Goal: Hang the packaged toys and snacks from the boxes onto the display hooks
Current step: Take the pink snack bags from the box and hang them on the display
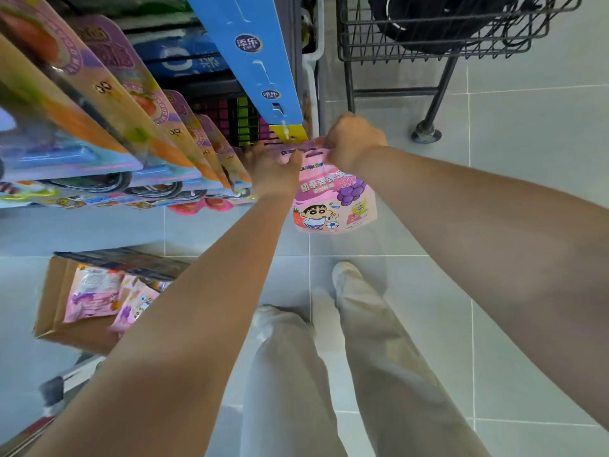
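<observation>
My left hand (275, 173) and right hand (354, 143) pinch the top corners of the pink snack pouch (333, 199), long axis 12-to-6, hang hole (313, 155) just off the white hook (287, 132) at 11 o'clock, left hand nearer.

Single head-worn wide-angle view, tilted steeply downward.
From the person's head it faces forward and down, centred on the pink cartoon-printed plastic snack pouch (333, 206). The grey tiled floor (527, 192) far below fills the lower and right frame, and the hanging pastel carded toy packs (99, 110) loom close and blurred at upper left.
</observation>
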Motion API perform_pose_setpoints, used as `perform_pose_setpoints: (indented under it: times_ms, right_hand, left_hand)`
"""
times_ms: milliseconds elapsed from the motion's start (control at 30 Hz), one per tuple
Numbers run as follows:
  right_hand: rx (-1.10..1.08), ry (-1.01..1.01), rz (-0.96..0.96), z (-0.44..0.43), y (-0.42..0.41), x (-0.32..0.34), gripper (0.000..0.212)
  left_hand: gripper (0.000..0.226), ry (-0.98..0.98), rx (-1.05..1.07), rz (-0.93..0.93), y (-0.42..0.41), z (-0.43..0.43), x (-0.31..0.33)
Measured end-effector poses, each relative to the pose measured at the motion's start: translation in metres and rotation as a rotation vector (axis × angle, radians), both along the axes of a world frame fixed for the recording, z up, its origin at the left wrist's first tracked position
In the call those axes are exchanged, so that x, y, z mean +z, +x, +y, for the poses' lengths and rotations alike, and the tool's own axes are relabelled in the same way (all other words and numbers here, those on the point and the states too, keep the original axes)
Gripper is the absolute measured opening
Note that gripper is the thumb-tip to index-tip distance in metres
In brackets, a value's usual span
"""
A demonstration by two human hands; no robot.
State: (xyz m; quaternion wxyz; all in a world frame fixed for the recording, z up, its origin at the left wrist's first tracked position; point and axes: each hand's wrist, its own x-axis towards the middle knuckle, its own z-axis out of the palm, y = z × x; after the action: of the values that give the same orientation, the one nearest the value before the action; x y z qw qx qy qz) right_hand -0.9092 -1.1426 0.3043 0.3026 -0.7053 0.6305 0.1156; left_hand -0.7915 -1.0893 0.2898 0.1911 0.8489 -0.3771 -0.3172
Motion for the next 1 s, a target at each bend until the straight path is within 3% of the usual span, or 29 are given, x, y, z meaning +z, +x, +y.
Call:
perform_pose_setpoints:
  times_ms: [167,300,400,567,733,1000]
  right_hand:
    - [0.065,-0.180,-0.091,0.023,-0.009,0.026,0.030]
    - [0.011,-0.308,-0.216,0.033,-0.010,0.052,0.029]
    - [-0.052,-0.375,-0.296,0.034,-0.004,0.069,0.030]
    - [-0.051,-0.437,-0.289,0.027,0.007,0.082,0.035]
    - [-0.007,-0.467,-0.244,0.017,0.011,0.087,0.039]
    - [0.033,-0.443,-0.181,0.009,0.013,0.080,0.043]
  left_hand:
    - [0.030,-0.125,-0.137,-0.001,0.007,0.030,0.034]
    - [0.044,-0.373,-0.222,-0.099,-0.001,0.044,0.070]
    - [0.051,-0.439,-0.201,-0.250,-0.004,0.037,0.089]
    - [0.042,-0.137,-0.247,-0.324,-0.002,0.015,0.104]
    - [0.039,0.019,-0.171,-0.327,-0.008,0.005,0.110]
    - [0.038,0.036,-0.068,-0.281,-0.014,-0.004,0.108]
